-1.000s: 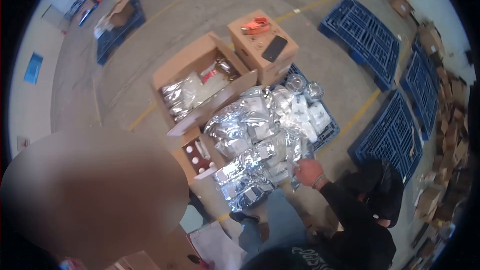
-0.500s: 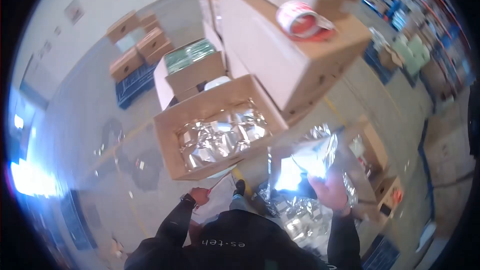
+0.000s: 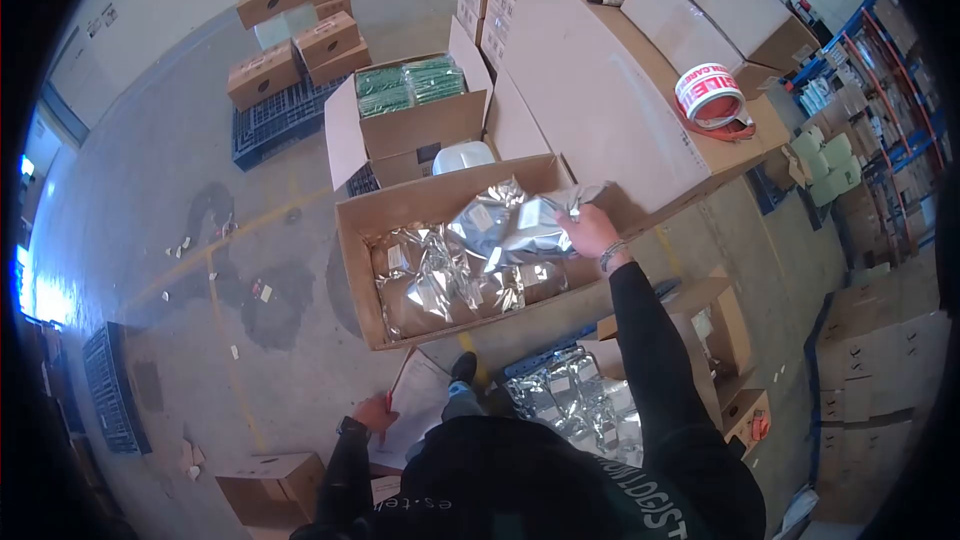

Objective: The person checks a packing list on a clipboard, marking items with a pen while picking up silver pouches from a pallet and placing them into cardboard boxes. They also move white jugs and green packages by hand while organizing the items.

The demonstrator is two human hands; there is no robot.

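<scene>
My right hand (image 3: 590,232) grips a silver foil bag (image 3: 537,227) at the right end of an open cardboard box (image 3: 358,285). Inside that box lie several more shiny foil bags (image 3: 430,280) with white labels. Down at the lower left, my left hand (image 3: 375,414) is closed round a red pen (image 3: 388,401), beside white paper sheets (image 3: 420,398). Below the box, to the right of my body, more foil bags (image 3: 575,395) fill another container.
Behind the box stands a carton of green packs (image 3: 410,85). A tape roll (image 3: 710,97) rests on a tall carton (image 3: 640,90) at right. Stacked boxes (image 3: 265,75) sit on a dark pallet (image 3: 255,130). Another pallet (image 3: 115,390) is at far left.
My right hand has moved up and left from above the lower foil bags to the box, with a foil bag in it. My left hand still holds the pen. The view has shifted.
</scene>
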